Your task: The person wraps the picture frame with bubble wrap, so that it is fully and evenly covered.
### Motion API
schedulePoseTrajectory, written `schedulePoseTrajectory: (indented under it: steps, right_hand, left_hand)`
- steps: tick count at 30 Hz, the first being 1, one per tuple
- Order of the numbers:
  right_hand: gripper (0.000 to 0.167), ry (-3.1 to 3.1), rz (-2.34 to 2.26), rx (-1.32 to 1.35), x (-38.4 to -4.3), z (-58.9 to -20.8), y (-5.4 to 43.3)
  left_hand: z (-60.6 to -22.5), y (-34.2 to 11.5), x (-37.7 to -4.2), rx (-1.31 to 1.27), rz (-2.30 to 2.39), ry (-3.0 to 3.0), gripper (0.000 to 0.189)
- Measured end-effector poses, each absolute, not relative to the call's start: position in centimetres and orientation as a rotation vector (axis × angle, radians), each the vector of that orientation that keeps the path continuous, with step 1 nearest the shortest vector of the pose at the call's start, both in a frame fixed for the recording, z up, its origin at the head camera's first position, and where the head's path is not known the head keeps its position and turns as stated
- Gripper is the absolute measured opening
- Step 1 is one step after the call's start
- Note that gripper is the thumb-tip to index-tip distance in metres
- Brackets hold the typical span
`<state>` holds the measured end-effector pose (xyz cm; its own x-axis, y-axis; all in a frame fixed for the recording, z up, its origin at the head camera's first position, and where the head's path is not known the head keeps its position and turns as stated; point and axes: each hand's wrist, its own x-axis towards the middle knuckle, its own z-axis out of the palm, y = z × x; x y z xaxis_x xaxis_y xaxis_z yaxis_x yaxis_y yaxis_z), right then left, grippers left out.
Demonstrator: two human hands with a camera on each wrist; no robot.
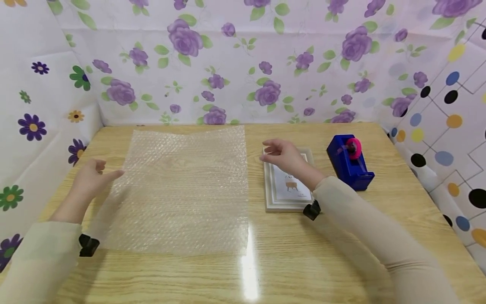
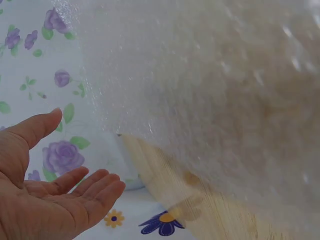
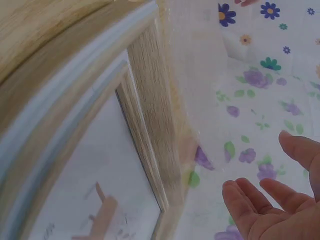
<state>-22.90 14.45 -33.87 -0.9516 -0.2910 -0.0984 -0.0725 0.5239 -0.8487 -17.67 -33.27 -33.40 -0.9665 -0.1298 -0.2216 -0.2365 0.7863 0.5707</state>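
Observation:
A sheet of clear bubble wrap [image 1: 186,190] lies spread over the left half of the table. Beside its left edge is my left hand [image 1: 86,179], thumb toward the sheet and fingers relaxed, holding nothing; the left wrist view shows the palm [image 2: 45,205] apart from the wrap. To the right of the wrap lies a picture frame [image 1: 268,190] with a light wooden border, its print facing up. My right hand [image 1: 282,155] is over the frame's upper part, loosely bent and holding nothing. In the right wrist view the frame's border [image 3: 155,100] is close by, left of the fingers.
A blue tape dispenser [image 1: 347,164] with a pink-cored roll [image 1: 354,148] stands right of the picture frame. The wooden table [image 1: 171,278] meets a flowered cloth [image 1: 228,76] at the back, with patterned cloths along both sides.

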Motion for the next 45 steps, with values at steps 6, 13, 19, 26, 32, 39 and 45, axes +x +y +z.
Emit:
schedulePoseTrajectory:
  steps: [6, 13, 19, 26, 32, 39, 45]
  right_hand:
    - [0.052, 2.501, -1.441, -0.238, -23.2, -35.0, 13.4]
    - [0.049, 2.469, -1.42, -0.176, -23.4, -36.5, 12.0]
    - [0.051, 2.438, -1.431, -0.134, -23.3, -37.4, 10.9]
    - [0.055, 2.32, -1.489, -0.029, -23.1, -38.0, 9.8]
    - [0.057, 2.252, -1.542, -0.001, -23.1, -38.2, 9.2]
    - [0.051, 2.273, -1.552, 0.031, -22.9, -38.1, 8.6]
    - [0.033, 2.24, -1.657, 0.083, -23.0, -37.8, 8.3]
  left_hand:
    - [-33.8, -33.8, -17.7, -0.245, 0.854, 2.824, 0.081]
    - [-34.8, -34.0, -17.9, -0.24, 0.739, 2.77, 0.079]
    - [-35.7, -33.7, -17.9, -0.212, 0.762, 2.769, 0.068]
    - [-36.2, -33.6, -17.7, -0.203, 0.8, 2.756, 0.064]
    - [-36.1, -33.8, -17.7, -0.191, 0.759, 2.781, 0.063]
    - [-36.3, -33.8, -17.7, -0.175, 0.728, 2.814, 0.059]
    - [-36.4, -33.6, -17.9, -0.222, 0.796, 2.797, 0.058]
